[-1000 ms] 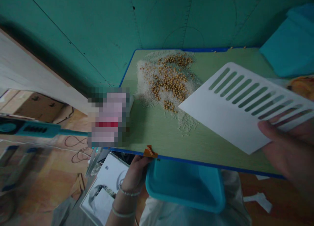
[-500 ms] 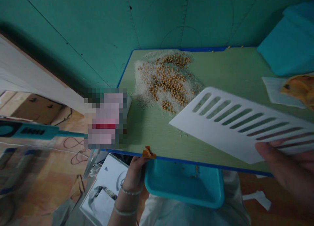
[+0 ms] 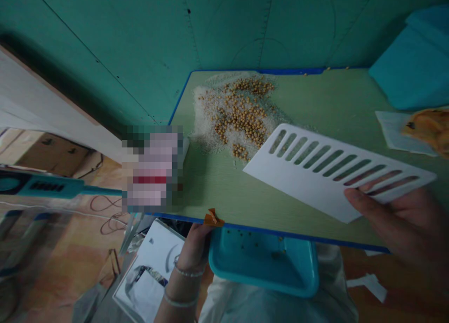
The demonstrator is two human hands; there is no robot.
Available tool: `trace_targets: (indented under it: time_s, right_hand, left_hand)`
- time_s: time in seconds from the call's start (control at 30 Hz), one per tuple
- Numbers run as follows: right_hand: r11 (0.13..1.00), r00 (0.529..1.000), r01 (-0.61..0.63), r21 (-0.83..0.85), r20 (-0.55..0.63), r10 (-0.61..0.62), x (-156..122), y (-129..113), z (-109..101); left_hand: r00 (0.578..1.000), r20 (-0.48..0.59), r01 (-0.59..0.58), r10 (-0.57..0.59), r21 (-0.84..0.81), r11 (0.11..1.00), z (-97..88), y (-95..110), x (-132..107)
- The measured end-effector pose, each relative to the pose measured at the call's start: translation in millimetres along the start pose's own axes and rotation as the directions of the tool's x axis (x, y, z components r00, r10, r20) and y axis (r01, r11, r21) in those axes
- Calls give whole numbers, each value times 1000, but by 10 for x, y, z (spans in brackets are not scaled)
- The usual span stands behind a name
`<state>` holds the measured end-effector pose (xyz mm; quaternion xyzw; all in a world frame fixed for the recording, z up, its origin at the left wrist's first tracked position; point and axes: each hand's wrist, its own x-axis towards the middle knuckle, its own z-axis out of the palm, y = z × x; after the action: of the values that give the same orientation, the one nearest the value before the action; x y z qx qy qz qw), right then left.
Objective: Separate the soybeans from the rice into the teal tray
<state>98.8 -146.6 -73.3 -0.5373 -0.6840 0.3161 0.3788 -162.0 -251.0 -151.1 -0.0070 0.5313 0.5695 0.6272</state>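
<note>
My right hand grips a white slotted scraper, thumb on its near face and some fingers showing through the slots. The scraper's left end overlaps the right side of a heap of yellow soybeans mixed with white rice-like grains on the green tabletop. Below the table's front edge, my left hand is closed at the left side of a blue tray; its fingertips are hidden. A few beans lie in the tray.
At the right back stands a blue bin, with an orange-yellow object on a pale sheet. A pixelated box-like item sits at the table's left edge. Orange tape sticks to the front edge. A green wall rises behind.
My right hand and the scraper have moved slightly left, with the scraper's right end now visible. The tray has tilted a little, and more beans show inside it.
</note>
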Motion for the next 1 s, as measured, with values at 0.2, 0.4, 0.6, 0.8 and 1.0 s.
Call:
trace_targets:
  time_s: [0.2,0.4,0.6,0.8,1.0]
  right_hand:
    - [992,989,-121,34,-87,124,189,105,-64]
    - [987,983,-142,75,-103,149,323,158,-86]
    - [993,992,-85,83,-84,92,492,118,-51]
    - [997,996,-28,77,-83,34,676,171,4]
    - [997,997,40,71,-65,-36,805,238,47]
  left_hand:
    - [999,-33,0,0,-22,1000,29,-22,5]
    - [999,-27,-35,35,-8,999,31,-31,9]
    - [999,3,-51,51,-9,999,-31,-79,17]
    - [999,6,-50,50,-21,999,0,-74,21]
    - [998,-3,-68,68,-53,996,39,-57,2]
